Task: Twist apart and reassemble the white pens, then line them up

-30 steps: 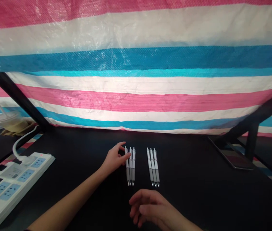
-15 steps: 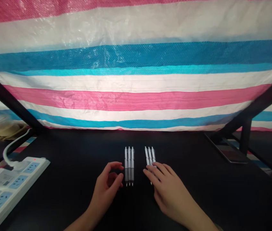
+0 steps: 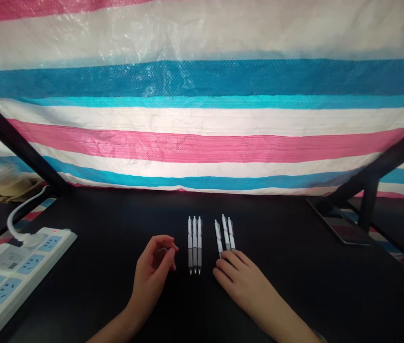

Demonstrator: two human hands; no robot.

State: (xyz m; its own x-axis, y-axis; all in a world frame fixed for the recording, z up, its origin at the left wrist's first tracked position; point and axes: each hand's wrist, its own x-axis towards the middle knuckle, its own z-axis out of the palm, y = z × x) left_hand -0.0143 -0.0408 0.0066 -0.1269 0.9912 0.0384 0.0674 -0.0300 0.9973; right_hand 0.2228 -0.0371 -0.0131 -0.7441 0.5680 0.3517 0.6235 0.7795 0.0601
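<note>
Fingers of the right hand (image 3: 241, 281) lie flat and slightly spread over the lower ends of three white retractable pens (image 3: 225, 236), which fan a little on the black counter (image 3: 295, 247). Fingers of the left hand (image 3: 152, 271) curl loosely, holding nothing, just beside a neat, parallel trio of pens (image 3: 195, 245), tips toward the person. Farther out, a power strip (image 3: 19, 267) lies left and a phone (image 3: 339, 224) right, below a striped tarpaulin (image 3: 202, 143).

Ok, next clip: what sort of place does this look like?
Probably a makeshift home or small-room workspace, not a lab: a black desk, a striped plastic tarp hung behind it as a backdrop, and a white power strip lying on the desktop.
</note>
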